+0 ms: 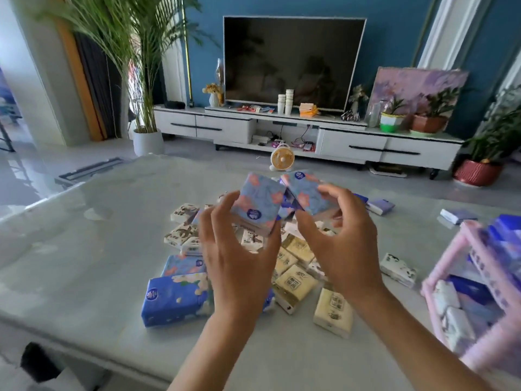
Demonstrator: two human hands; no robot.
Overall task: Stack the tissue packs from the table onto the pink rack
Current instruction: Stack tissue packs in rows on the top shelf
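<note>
My left hand (239, 249) grips a light blue tissue pack with pink flowers (258, 203), raised above the table. Beside it, my right hand (338, 235) holds a second pack of the same pattern (306, 191); the two packs touch at their inner edges. Under my hands lies a heap of tissue packs (293, 280) in cream, white and blue wrappers, with a big dark blue pack (174, 299) at the heap's near left. The pink rack (451, 255) stands at the right edge of the view with several blue and white packs inside.
The pale glossy table (84, 249) spreads wide to the left. Loose packs lie at the far right (458, 215) and near the rack (397, 269). Beyond the table stand a TV cabinet (310, 134), a small fan (282, 158) on the floor and potted plants.
</note>
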